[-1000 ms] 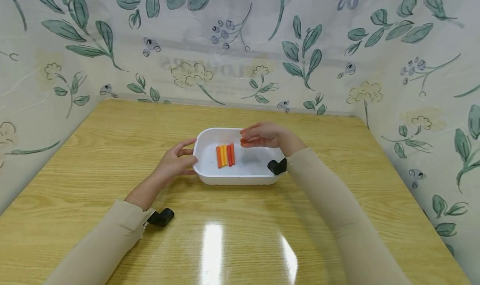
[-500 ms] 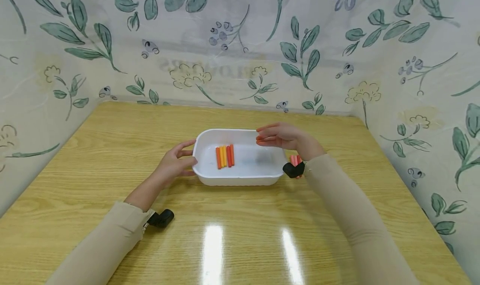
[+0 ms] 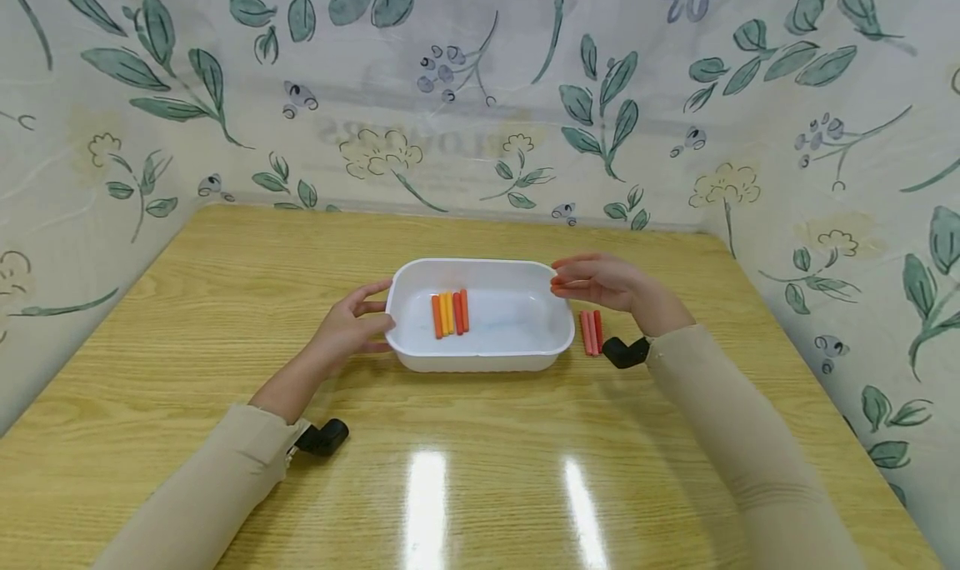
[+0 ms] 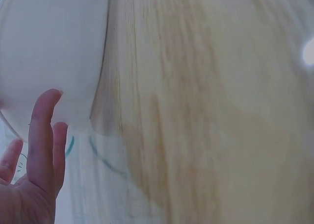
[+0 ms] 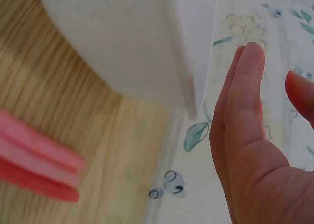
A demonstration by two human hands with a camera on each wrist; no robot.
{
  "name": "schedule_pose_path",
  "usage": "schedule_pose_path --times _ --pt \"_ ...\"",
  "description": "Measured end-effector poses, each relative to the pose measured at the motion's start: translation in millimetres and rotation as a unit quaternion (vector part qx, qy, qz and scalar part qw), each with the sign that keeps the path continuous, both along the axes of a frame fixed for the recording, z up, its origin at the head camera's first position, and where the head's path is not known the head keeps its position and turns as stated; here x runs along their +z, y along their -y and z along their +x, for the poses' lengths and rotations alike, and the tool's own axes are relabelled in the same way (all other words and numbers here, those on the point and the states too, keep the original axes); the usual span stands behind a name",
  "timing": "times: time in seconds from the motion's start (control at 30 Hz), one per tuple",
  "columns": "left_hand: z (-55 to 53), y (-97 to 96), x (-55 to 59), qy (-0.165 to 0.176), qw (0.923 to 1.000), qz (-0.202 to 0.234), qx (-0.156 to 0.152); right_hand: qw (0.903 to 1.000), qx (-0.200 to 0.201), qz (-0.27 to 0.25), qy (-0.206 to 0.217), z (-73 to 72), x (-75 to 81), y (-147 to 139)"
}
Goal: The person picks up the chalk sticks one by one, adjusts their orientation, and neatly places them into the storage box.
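Note:
A white plastic tray (image 3: 517, 355) stands on the table with several short crayon-like sticks (image 3: 450, 313) in orange, yellow and red side by side in its left half. My left hand (image 3: 351, 324) rests at the tray's left end, thumb and loosely straight fingers spread at the rim; in the left wrist view, fingers (image 4: 41, 136) lie against the wall. Over the tray's right far corner hovers my right hand (image 3: 600, 282), its fingers straight and holding nothing. Three pink and red sticks (image 3: 591, 332) lie on the table just right of the tray, closer in the right wrist view.
The wood-grain table (image 3: 300, 487) runs back to a wall covering (image 3: 480, 87) with leaf and flower prints, which also rises at both sides. Black wrist devices (image 3: 626, 352) stick out from both sleeves.
My right hand has moved right, from over the tray's inside to its right corner, uncovering the pink and red sticks beside the tray. My left hand has stayed in place.

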State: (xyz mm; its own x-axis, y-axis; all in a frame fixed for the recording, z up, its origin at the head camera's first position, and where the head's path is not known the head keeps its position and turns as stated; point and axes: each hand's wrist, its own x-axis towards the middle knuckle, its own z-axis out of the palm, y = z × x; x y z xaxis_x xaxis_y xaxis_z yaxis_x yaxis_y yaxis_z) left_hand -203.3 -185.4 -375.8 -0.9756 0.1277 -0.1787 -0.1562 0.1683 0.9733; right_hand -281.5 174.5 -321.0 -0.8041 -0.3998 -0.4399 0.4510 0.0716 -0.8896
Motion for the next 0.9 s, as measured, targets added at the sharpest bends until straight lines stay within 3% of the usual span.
schedule_pose_path --times 0.4,0.9 --pt "1.1 -0.1 1.1 -0.001 1.0 -0.002 0.001 0.9987 -0.013 0.049 -0.007 10.8 -14.1 -36" --pt "1.5 -1.2 0.5 -0.001 1.0 -0.001 0.001 0.9944 -0.03 0.1 0.014 19.3 -45.0 -60"
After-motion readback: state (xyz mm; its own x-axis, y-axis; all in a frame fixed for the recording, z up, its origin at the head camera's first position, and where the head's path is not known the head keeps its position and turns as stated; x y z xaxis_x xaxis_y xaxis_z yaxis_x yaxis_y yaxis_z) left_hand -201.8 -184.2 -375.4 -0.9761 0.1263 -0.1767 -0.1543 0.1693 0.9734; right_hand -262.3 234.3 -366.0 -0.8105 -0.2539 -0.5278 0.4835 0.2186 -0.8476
